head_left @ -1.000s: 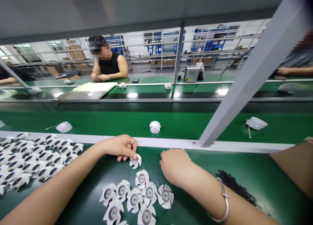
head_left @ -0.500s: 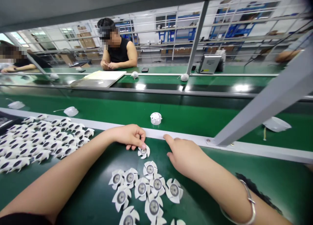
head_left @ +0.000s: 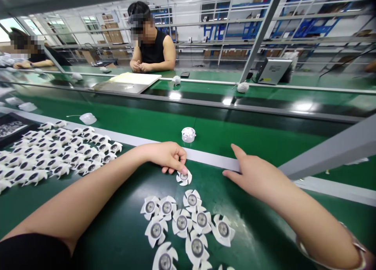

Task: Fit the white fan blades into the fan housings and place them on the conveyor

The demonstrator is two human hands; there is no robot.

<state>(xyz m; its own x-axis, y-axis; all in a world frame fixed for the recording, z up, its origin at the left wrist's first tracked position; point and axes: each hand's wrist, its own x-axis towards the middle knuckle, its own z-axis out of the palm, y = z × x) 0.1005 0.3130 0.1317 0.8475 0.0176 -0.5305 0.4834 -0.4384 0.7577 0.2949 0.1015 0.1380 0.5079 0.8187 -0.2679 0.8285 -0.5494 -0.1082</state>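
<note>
My left hand (head_left: pixel 172 157) pinches a small white fan blade wheel (head_left: pixel 184 177) between thumb and fingertips, just on my side of the pale rail. My right hand (head_left: pixel 252 171) reaches over the rail at the right, its index finger and thumb spread and nothing held. Below the hands several loose fan wheels lie hub-up on the green table, one of them a nearby wheel (head_left: pixel 192 200). On the green belt past the rail stands a round white fan housing (head_left: pixel 188 135) with blades visible inside.
Rows of fan wheels (head_left: pixel 61 154) cover the table at left beside a dark tray (head_left: pixel 13 125). A pale rail (head_left: pixel 211 159) divides table and belt. A grey slanted post (head_left: pixel 329 144) rises at right. A co-worker (head_left: pixel 152 42) sits across the line.
My right hand has moved right, away from the left hand, and its thumb and index finger have spread wider. The left hand still pinches the fan wheel. The view has shifted slightly.
</note>
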